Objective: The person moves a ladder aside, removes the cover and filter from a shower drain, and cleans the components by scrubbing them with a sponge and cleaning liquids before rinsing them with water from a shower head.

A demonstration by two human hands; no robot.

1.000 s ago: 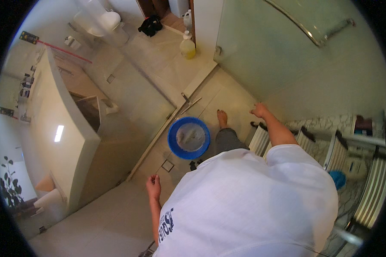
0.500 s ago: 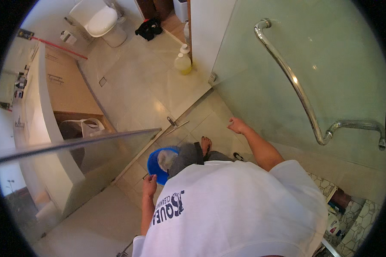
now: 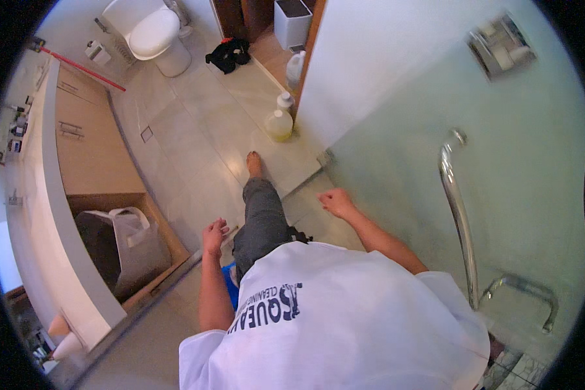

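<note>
Bathroom floor tiles [image 3: 195,149] lie underfoot as a person steps out; left hand [image 3: 214,235] loosely curled, right hand [image 3: 337,201] half-closed, both empty, yellow bottle [image 3: 280,121] ahead untouched.

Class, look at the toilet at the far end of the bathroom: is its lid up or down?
Down. The toilet shows a smooth, closed white lid covering the bowl from above; no open bowl or water is visible.

A home bathroom: a white toilet [image 3: 153,36] well beyond the empty left hand [image 3: 213,235], a long vanity counter [image 3: 42,214] off to its side, and a glass shower door [image 3: 487,195] with chrome handle [image 3: 458,214] beside the right hand [image 3: 336,201].
</note>
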